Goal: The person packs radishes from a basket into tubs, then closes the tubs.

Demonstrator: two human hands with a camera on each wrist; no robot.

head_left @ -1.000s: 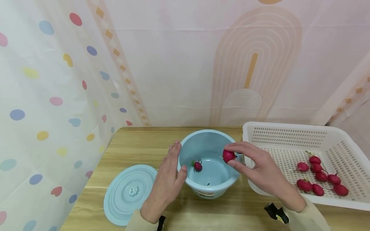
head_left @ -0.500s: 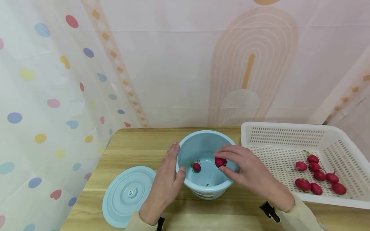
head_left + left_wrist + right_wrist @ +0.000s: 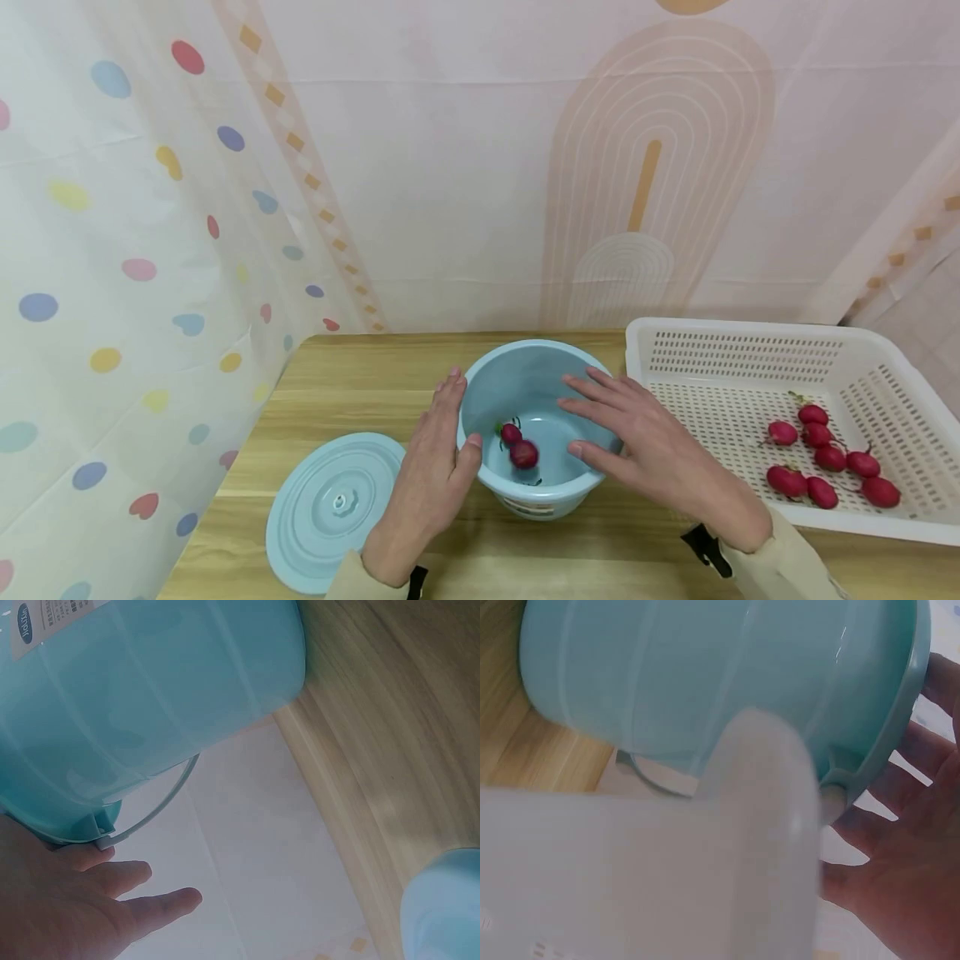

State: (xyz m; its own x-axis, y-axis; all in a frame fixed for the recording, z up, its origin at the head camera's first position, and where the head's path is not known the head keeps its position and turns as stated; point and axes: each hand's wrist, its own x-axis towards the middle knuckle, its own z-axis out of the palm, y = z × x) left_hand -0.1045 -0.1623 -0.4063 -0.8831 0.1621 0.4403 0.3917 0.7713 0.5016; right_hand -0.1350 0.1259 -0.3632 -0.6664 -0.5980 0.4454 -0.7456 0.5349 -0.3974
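In the head view a light blue bucket [image 3: 540, 493] stands on the wooden table. Inside it lie a small radish [image 3: 511, 434] with a bit of green and a larger radish [image 3: 523, 454], slightly blurred, beside it. My left hand [image 3: 431, 479] rests against the bucket's left rim with fingers straight. Over the right rim my right hand [image 3: 645, 442] spreads its fingers and holds nothing. The left wrist view shows the bucket's side [image 3: 150, 690] and its handle [image 3: 161, 806] near my fingers. In the right wrist view the bucket [image 3: 727, 667] is partly hidden.
A white perforated basket [image 3: 735, 333] stands on the right, with several radishes [image 3: 830, 457] in its right part. The round blue lid [image 3: 315, 533] lies flat left of the bucket. A patterned curtain [image 3: 465, 183] hangs behind the wooden table [image 3: 360, 367].
My right hand has moved left over the bucket and let go of the radish it held, which now sits inside by the small one. My left hand stays at the rim.
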